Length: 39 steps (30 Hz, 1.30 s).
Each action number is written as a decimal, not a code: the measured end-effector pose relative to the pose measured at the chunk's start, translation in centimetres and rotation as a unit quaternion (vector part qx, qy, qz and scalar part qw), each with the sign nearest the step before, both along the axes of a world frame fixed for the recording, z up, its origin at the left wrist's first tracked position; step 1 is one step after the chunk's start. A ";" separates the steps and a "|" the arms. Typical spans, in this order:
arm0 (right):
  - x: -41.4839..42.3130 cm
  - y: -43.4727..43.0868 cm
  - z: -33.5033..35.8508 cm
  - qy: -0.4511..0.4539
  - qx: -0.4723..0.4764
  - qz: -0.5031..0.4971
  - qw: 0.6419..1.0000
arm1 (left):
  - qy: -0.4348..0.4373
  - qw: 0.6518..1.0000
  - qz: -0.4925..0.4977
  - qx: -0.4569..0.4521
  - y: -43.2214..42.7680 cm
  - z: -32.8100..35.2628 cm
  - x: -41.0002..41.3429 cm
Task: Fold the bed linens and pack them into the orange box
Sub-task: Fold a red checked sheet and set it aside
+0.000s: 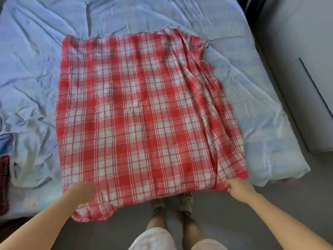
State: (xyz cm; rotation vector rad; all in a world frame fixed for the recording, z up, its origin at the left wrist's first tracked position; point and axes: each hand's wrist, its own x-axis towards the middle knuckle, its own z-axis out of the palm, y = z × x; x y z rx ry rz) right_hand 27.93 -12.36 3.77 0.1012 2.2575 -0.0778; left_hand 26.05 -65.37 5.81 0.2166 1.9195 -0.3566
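Note:
A red and white checked linen (pixel 144 112) lies spread on the bed, folded into a long rectangle that runs away from me, with rumpled folds along its right side. Its near edge hangs over the bed's front edge. My left hand (pixel 81 191) is blurred and rests at the near left corner, partly under the cloth. My right hand (pixel 237 187) pinches the near right corner between its fingers. No orange box is in view.
A wrinkled pale blue sheet (pixel 36 78) covers the bed. A dark red patterned cloth (pixel 4 177) shows at the left edge. A grey piece of furniture (pixel 306 69) stands on the right. My legs and shoes (pixel 173 201) are on the grey floor below.

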 end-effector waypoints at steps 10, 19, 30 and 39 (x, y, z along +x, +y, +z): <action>-1.8 5.9 -6.8 0.140 -0.073 -0.482 0.862 | 0.191 0.961 -0.017 0.197 22.0 -6.5 -13.6; -14.1 11.8 -15.2 0.227 -0.147 -0.526 0.806 | 0.294 0.836 -0.063 0.459 42.5 -12.1 -22.0; -9.9 16.5 -12.5 0.023 -0.263 -0.359 0.895 | 0.170 0.787 -0.492 0.331 59.4 -14.5 -28.0; 0.6 25.0 -12.9 0.010 -0.079 -0.366 0.927 | 0.218 0.748 -0.453 0.433 63.2 -16.0 -29.1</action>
